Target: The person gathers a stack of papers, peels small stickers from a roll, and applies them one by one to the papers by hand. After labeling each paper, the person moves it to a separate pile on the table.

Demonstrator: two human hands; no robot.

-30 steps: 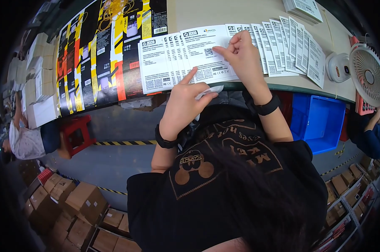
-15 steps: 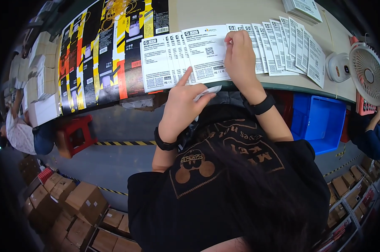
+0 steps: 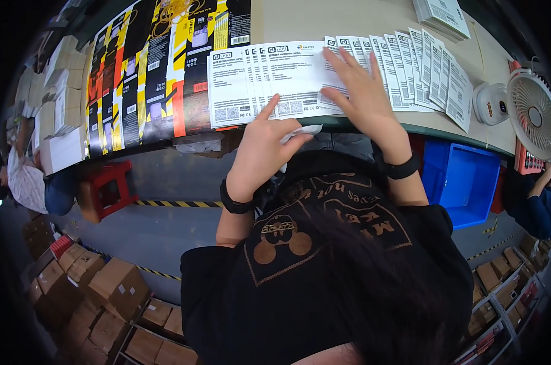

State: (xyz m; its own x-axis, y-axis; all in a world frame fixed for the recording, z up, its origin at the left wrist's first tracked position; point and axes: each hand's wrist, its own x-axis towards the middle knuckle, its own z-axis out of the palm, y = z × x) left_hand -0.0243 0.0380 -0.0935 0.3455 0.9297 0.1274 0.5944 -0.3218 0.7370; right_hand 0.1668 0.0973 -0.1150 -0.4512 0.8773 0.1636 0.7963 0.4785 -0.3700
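Sheets (image 3: 296, 82), white and printed, lie fanned in an overlapping row along the near edge of the table (image 3: 306, 21). Left hand (image 3: 262, 149) points its index finger (image 3: 268, 110) onto the lower part of the sheets, left of the row's middle, while thumb and curled fingers pinch a small white slip (image 3: 312, 129). Right hand (image 3: 362, 91) is spread, palm down, over the middle of the row, grasping nothing; whether its fingertips touch the paper I cannot tell. Each wrist wears a black band.

Beyond the row's right part sits a stack (image 3: 444, 18) of similar sheets. At its right end stand a white device (image 3: 490, 103) and a round fan (image 3: 534, 109). To the left lies black, yellow and red packaging (image 3: 156, 76), with rubber bands (image 3: 177, 13) on its far part.

Below the table are a blue bin (image 3: 461, 182) to the right and a red stool (image 3: 114, 185) to the left. Cartons (image 3: 117, 289) fill the lower left. One other person (image 3: 29, 182) is at the far left, another (image 3: 534, 204) at the far right.
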